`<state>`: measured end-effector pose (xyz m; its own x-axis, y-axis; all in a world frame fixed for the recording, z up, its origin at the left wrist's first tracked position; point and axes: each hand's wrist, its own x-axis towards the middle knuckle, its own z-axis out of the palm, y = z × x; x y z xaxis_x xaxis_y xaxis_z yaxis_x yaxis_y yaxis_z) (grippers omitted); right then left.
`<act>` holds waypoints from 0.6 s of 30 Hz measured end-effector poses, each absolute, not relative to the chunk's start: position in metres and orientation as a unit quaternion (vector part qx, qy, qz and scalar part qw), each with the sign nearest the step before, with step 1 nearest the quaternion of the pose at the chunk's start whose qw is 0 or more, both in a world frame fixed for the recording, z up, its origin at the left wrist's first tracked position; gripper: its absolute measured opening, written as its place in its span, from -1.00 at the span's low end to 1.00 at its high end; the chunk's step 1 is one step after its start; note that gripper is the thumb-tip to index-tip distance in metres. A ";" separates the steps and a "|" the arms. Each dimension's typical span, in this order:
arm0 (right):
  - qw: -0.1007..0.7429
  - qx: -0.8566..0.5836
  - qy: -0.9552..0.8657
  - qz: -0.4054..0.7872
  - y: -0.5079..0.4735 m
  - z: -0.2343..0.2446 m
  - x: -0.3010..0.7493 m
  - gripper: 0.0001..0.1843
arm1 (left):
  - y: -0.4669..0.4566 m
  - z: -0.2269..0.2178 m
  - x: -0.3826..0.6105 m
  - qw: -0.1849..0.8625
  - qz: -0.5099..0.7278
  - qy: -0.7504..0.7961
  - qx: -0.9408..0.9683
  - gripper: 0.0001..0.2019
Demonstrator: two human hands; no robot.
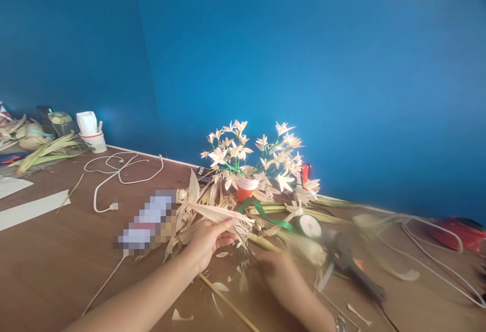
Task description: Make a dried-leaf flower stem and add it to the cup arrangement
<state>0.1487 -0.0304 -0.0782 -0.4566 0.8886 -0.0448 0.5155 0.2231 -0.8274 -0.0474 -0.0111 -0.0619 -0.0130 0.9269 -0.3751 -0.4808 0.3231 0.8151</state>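
Observation:
My left hand (212, 241) pinches a pale dried corn husk (212, 212), whose pointed end reaches left. My right hand (275, 271), smeared by motion, is closed around what look like scissors (248, 248). Their thin dark blades reach up to the husk's right end, beside my left fingers. Small husk cuttings (220, 287) are strewn on the table beneath both hands. Just beyond stands an orange and white cup (246, 190) with pale husk flowers (239, 151) on green stems. A heap of loose husks (190, 220) surrounds the cup's base.
A black glue gun (357, 271) lies at right, near a roll of green ribbon (309, 226). A blurred-out phone-like object (146, 220) with a cable is at left. White cables (114, 175), a paper cup (94, 142) and a thin stick (228, 301) lie about. A blue partition (304, 69) stands behind.

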 end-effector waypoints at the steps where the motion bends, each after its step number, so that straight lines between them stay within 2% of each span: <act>1: 0.226 -0.470 -0.749 0.409 -0.030 -0.079 0.149 -0.83 | -0.011 -0.062 -0.047 0.663 0.533 0.471 0.235 -0.92; 9: 0.225 -0.472 -0.745 0.414 -0.029 -0.079 0.148 -0.84 | -0.011 -0.063 -0.047 0.661 0.525 0.479 0.240 -0.89; 18: 0.207 -0.449 -0.728 0.475 -0.034 -0.066 0.147 -0.84 | 0.001 -0.068 -0.062 0.575 0.513 0.538 0.343 -0.79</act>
